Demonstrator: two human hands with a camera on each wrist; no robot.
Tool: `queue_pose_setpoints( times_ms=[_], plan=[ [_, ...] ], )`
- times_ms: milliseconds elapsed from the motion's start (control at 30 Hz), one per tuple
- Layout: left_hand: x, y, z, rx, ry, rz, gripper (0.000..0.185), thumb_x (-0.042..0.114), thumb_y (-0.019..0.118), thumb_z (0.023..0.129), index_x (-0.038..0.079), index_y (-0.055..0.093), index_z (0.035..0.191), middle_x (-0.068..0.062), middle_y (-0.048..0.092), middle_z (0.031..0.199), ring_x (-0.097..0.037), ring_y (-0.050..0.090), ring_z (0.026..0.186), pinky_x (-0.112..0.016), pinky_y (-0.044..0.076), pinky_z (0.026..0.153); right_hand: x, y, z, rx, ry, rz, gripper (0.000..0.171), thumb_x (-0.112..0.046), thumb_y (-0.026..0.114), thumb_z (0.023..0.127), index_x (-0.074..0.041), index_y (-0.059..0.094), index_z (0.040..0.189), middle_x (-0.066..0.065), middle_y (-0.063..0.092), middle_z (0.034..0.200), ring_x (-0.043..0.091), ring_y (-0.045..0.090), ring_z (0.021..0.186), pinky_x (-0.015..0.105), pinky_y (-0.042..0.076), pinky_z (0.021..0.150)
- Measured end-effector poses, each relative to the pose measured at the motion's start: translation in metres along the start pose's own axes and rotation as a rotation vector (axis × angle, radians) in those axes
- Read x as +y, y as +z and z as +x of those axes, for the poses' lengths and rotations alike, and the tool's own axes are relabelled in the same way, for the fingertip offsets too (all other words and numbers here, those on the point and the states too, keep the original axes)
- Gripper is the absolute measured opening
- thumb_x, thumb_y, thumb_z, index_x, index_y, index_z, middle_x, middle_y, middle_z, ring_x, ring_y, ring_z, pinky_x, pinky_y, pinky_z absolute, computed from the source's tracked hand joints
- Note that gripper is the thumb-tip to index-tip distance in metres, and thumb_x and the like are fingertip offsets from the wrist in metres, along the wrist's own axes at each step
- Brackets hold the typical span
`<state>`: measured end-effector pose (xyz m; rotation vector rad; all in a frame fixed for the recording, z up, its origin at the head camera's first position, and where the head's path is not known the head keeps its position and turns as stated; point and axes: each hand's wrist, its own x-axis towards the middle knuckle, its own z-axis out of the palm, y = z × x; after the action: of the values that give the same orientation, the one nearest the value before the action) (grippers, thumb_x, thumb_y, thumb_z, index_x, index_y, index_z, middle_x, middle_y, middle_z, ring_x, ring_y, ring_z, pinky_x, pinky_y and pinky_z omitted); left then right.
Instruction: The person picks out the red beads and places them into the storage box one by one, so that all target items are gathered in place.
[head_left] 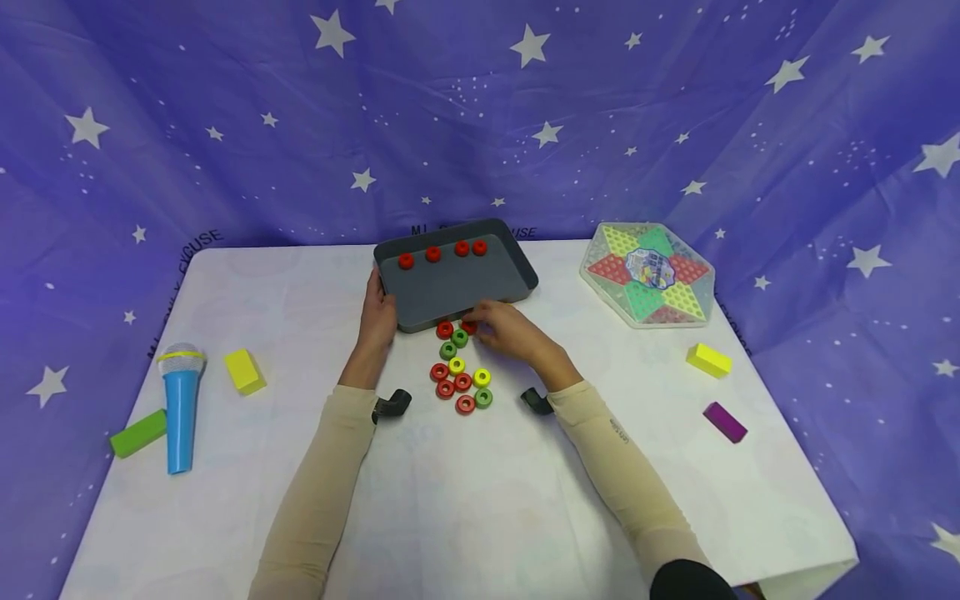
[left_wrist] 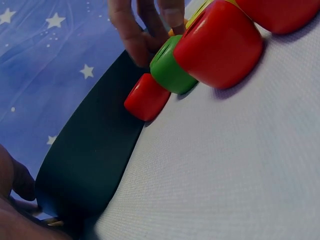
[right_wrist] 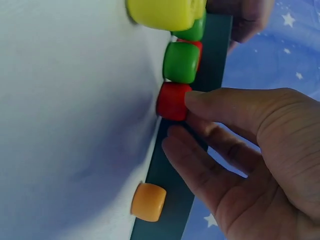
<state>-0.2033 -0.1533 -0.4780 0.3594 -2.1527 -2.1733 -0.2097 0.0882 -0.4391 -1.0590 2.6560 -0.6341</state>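
At the left end of a dark grey tray (head_left: 461,287), my left hand (head_left: 378,321) grips the rim. Several red ring-shaped beads (head_left: 433,254) stand in a row along the tray's far side. By the tray's near wall, my right hand (head_left: 517,335) pinches a red bead (right_wrist: 172,101) between thumb and forefinger. A green bead (right_wrist: 181,62) sits right beside that one. An orange bead (right_wrist: 148,202) lies by the tray wall in the right wrist view; the hand hides it in the head view. More red, green and yellow beads (head_left: 457,366) lie loose on the white table in front.
On the left are a blue toy microphone (head_left: 181,417), a green block (head_left: 138,433) and a yellow block (head_left: 244,372). To the right stand a hexagonal Chinese checkers box (head_left: 648,273), another yellow block (head_left: 708,360) and a purple block (head_left: 725,422). A starry blue cloth (head_left: 450,108) hangs behind the table.
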Motion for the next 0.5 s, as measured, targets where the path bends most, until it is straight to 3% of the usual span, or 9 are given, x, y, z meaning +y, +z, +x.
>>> queue_pose_setpoints(
  times_ms=[133,500],
  plan=[
    [-0.001,0.000,0.001,-0.001,0.003,-0.006,0.063,0.005,0.029,0.101,0.019,0.004,0.157,-0.004,0.008,0.163,-0.013,0.008,0.147,-0.032,0.010,0.119,0.000,0.003,-0.002,0.011,0.013,-0.008,0.032,-0.009,0.066,0.089,-0.009,0.068,0.121,0.006,0.060,0.112,0.019,0.055,0.101,0.038,0.043,0.096],
    [0.001,0.000,0.000,-0.002,0.006,0.003,0.063,0.005,0.028,0.101,0.019,0.003,0.157,-0.004,0.007,0.163,-0.014,0.008,0.148,-0.032,0.010,0.119,0.012,0.016,-0.001,0.075,-0.017,0.159,0.028,-0.007,0.071,0.085,-0.007,0.068,0.113,0.004,0.064,0.108,0.015,0.060,0.099,0.030,0.049,0.091]
  ],
)
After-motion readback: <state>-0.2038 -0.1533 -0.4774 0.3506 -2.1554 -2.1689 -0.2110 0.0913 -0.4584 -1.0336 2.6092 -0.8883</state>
